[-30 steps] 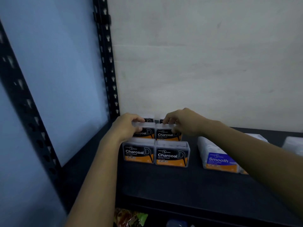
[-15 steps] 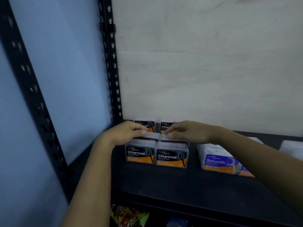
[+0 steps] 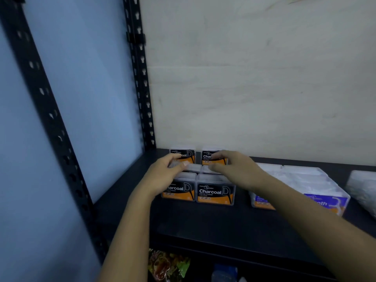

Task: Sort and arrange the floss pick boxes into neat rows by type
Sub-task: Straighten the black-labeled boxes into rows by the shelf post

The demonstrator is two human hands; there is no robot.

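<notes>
Six charcoal boxes (image 3: pixel 214 192) are set in two columns at the back left of the shelf (image 3: pixel 203 224), with the smooth boxes (image 3: pixel 325 200) well apart to the right. The middle left box (image 3: pixel 192 168) is pinched at its top by the left hand (image 3: pixel 166 174). The right hand (image 3: pixel 236 167) is laid over the middle right box (image 3: pixel 206 169); whether it is gripped cannot be told. Both boxes are best squared together and seated level, edges lined up with the front pair.

Black shelf (image 3: pixel 203 224), pale, perhaps plastered wall (image 3: pixel 254 78).
</notes>
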